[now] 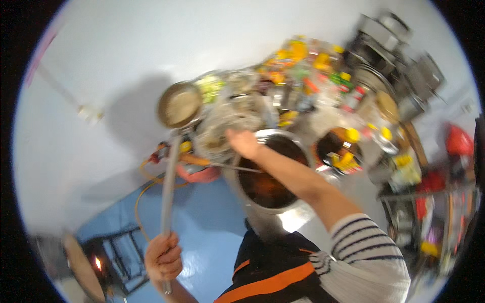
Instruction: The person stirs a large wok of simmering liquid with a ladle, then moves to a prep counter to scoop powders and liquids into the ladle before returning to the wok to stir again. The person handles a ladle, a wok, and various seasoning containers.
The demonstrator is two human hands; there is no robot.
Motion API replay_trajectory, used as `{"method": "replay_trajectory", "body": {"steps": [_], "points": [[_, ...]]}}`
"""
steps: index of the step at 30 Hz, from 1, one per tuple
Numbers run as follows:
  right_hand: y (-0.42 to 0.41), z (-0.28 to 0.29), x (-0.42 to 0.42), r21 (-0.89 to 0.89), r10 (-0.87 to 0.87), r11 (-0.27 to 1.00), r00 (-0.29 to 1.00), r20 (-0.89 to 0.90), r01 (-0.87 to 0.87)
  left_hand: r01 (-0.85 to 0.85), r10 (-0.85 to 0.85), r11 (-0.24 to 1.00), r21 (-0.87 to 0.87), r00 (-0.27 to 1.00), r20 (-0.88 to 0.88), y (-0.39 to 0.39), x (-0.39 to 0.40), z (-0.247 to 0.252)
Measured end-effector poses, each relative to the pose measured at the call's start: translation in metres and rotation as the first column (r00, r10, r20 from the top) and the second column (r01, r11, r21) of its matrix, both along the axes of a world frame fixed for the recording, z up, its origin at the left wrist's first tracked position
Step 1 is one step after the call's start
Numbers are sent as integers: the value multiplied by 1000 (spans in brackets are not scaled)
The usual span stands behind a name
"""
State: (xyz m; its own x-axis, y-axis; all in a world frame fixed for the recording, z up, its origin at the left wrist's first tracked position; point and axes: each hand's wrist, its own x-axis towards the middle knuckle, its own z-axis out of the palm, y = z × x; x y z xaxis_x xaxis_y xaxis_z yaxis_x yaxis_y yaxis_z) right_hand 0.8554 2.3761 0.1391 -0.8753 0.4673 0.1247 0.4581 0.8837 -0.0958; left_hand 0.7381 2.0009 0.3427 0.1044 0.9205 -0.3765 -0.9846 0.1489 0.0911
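My left hand [165, 255] is closed around the long metal handle [170, 189] of a round pan [161, 104], tilted up and holding something pale. My right hand [244, 143], blurred, reaches over a large metal pot [271, 133] to a clear plastic bag [218, 130]; whether it grips the bag is unclear. Dark liquid [261, 189] with a reddish sheen fills part of the pot. Across the pot's left rim lies a utensil with an orange-brown handle [195, 160] and a thin metal shaft. My right forearm hides part of the pot.
Chopped pale green vegetables [210, 88] sit behind the bag. Yellow packets and bottles [291, 53] crowd the back. Right of the pot is a bowl of dark sauce [329, 146]. A yellow hose [138, 204] hangs at the left, above a burner with a flame [98, 263].
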Motion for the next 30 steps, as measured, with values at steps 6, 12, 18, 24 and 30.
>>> {"method": "replay_trajectory", "body": {"steps": [6,12,18,24,30], "points": [[-10,127,118,-257,-338,933,863,-375,253,56,-54,998,40,997,-64,18,27,4],[90,284,366,-559,-649,746,579,-492,362,93,-108,991,-93,980,-169,91,85,15],[229,205,478,-236,-508,855,839,-196,462,105,-109,987,-118,994,-22,165,171,0],[298,73,454,-159,-104,979,985,138,126,90,-76,985,-144,992,99,225,240,0],[304,-21,462,-135,-191,966,963,191,218,134,-162,969,-209,979,-126,270,260,-1]]}}
